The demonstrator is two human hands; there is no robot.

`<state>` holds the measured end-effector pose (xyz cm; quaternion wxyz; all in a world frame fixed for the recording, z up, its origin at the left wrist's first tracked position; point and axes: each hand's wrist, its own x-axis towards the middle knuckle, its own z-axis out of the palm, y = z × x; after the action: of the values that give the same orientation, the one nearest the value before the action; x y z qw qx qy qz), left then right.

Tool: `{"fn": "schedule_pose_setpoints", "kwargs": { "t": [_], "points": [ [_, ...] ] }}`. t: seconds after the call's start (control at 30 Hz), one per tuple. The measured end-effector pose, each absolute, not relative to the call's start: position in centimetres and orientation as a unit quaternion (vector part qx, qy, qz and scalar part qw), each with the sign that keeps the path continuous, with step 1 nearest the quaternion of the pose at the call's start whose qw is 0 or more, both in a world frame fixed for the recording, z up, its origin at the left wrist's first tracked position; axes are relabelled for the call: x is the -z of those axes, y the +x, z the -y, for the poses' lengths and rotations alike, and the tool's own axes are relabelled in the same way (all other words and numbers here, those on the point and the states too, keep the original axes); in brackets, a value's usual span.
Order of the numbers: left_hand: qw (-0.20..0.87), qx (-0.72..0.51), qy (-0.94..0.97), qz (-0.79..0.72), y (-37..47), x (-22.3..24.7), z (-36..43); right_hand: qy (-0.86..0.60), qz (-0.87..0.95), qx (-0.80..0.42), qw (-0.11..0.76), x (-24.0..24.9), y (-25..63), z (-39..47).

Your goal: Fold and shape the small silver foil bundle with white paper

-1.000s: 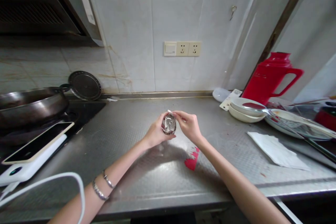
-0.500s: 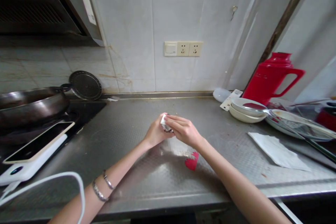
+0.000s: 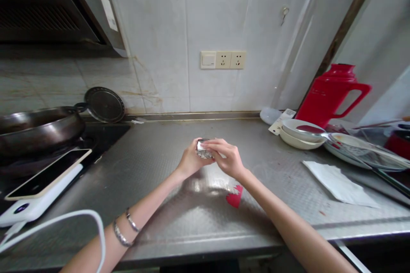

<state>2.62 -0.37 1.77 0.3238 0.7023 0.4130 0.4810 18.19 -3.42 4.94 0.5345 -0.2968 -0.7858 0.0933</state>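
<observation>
Head view: the left hand was curled partly closed around a small, shiny round object, held above the steel counter. The right hand's fingers lay close together, their tips against a white piece at the object's upper side; whether the thumb pinched it could not be determined. A torn red scrap lay on the counter, nearer the camera.
</observation>
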Motion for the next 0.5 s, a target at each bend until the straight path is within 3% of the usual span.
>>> {"fn": "schedule_pose_setpoints", "kwargs": {
  "t": [0.1, 0.2, 0.3, 0.5],
  "points": [
    [0.358, -0.489, 0.687, -0.4, 2.9, -2.3, 0.8, -0.385, 0.682, -0.103, 0.613, -5.3, 18.4, 3.1],
    [0.394, -0.479, 0.677, -0.396, 3.1, -2.7, 1.4, -0.421, 0.657, -0.125, 0.612, -5.1, 18.5, 2.7],
    [0.431, -0.463, 0.664, -0.399, 3.1, -3.2, 1.7, -0.393, 0.696, -0.139, 0.585, -4.7, 18.2, 2.7],
    [0.466, -0.468, 0.631, -0.407, 3.2, -3.4, 1.7, -0.302, 0.726, -0.093, 0.611, -4.5, 17.8, 3.3]
  ]
}}
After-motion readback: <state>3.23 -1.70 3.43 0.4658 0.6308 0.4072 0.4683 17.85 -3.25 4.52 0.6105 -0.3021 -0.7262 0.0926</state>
